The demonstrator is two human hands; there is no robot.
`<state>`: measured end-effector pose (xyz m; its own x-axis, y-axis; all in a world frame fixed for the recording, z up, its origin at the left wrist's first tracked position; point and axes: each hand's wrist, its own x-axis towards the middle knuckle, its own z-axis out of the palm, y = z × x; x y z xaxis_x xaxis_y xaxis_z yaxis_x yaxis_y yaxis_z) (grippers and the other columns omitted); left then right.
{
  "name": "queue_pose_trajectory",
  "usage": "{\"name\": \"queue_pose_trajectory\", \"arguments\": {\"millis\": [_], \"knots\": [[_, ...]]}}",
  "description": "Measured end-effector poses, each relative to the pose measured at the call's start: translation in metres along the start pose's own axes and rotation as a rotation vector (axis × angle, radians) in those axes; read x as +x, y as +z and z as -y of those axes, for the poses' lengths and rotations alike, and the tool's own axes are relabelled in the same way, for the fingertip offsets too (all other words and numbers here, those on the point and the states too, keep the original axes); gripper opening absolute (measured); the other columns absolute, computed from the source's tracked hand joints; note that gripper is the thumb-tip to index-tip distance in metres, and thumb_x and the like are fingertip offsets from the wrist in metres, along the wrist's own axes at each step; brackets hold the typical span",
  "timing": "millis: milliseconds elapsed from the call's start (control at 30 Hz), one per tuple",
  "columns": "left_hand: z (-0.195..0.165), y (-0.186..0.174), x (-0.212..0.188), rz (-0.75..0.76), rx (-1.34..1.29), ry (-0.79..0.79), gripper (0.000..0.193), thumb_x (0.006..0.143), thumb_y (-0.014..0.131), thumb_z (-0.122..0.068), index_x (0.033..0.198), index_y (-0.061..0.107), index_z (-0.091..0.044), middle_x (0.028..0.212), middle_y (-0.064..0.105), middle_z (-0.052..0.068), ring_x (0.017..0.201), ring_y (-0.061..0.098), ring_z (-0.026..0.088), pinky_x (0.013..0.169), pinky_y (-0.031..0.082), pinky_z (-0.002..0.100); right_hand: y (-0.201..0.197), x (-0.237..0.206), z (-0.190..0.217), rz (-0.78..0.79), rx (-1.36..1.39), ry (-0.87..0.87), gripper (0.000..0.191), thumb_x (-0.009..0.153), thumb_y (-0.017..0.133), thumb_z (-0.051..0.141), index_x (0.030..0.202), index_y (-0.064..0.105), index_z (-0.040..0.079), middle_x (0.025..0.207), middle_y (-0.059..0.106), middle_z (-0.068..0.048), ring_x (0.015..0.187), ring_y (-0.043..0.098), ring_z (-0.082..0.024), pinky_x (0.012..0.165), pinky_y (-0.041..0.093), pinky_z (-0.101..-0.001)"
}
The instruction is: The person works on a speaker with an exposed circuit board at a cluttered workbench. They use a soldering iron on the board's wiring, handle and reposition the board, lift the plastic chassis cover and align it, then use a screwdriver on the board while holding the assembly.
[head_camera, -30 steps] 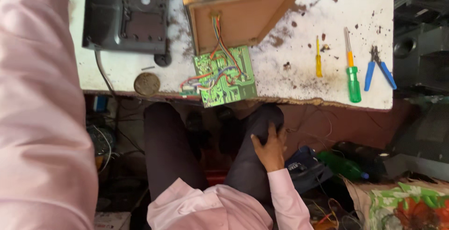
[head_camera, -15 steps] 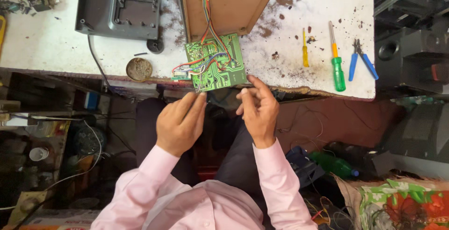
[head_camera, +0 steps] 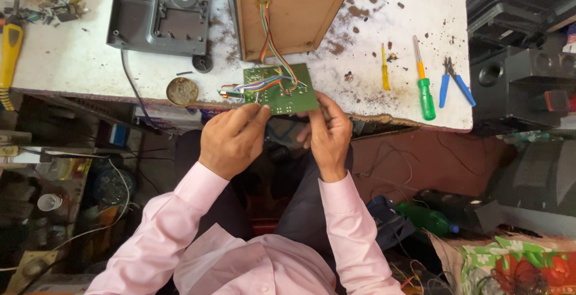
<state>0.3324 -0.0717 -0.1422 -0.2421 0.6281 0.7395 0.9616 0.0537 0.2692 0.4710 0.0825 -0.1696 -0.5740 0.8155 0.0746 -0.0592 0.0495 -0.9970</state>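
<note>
At the near edge of the stained white worktable, a green rectangular printed circuit board is gripped between both hands, roughly level, partly overhanging the table edge. Multicoloured ribbon wires run from the board up into the open brown wooden enclosure just behind it.

Left hand: fingers curled, thumb and fingertips pinching the lower left edge of the board. Right hand: wrist bent upward, fingertips clamping the lower right corner. Both forearms, in pink sleeves, converge from below.

Handling is best done by the board edges only, as shown, keeping fingers off the solder joints. Slack in the ribbon wires should be preserved; pulling the board further from the enclosure risks straining the connections.

Nearby, untouched: a round rusty tin to the left; a green-handled screwdriver and blue-handled pliers well to the right.
</note>
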Motion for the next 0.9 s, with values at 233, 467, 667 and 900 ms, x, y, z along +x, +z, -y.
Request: {"name": "queue_pose_trajectory", "arguments": {"millis": [233,467,667,900], "knots": [[-0.011,-0.018,0.027,-0.081,-0.202,-0.136,0.021,0.089,0.077,0.004,0.108,0.074,-0.004,0.099,0.068,0.006,0.081,0.071,0.026,0.069,0.056,0.036,0.009,0.01,0.01,0.038,0.046,-0.075,0.022,0.105,0.064,0.013,0.118,0.071,-0.004,0.091,0.075,-0.006,0.062,0.066,-0.009,0.052,0.048,-0.0211],[-0.016,-0.015,0.026,-0.078,-0.243,-0.153,0.022,0.088,0.076,0.005,0.108,0.074,-0.004,0.098,0.068,0.006,0.081,0.071,0.025,0.069,0.056,0.036,0.011,0.011,0.004,-0.013,0.081,-0.14,0.014,0.102,0.069,0.009,0.109,0.071,-0.003,0.09,0.076,-0.008,0.073,0.07,-0.011,0.062,0.053,-0.0234],[-0.019,-0.011,0.025,-0.06,-0.232,-0.136,0.025,0.086,0.075,0.006,0.109,0.075,-0.004,0.097,0.068,0.006,0.079,0.07,0.025,0.068,0.056,0.036,0.009,0.013,-0.01,0.045,0.339,-0.043,0.018,0.107,0.063,0.015,0.11,0.068,-0.002,0.088,0.072,-0.009,0.072,0.065,-0.013,0.063,0.05,-0.0246],[-0.016,-0.014,0.021,-0.072,-0.231,-0.136,0.027,0.086,0.076,0.006,0.111,0.074,-0.005,0.099,0.068,0.005,0.081,0.07,0.024,0.069,0.056,0.035,0.003,0.011,-0.012,0.141,0.628,0.125,0.024,0.106,0.056,0.02,0.109,0.067,-0.001,0.094,0.073,-0.011,0.075,0.068,-0.017,0.064,0.051,-0.0261]]}}
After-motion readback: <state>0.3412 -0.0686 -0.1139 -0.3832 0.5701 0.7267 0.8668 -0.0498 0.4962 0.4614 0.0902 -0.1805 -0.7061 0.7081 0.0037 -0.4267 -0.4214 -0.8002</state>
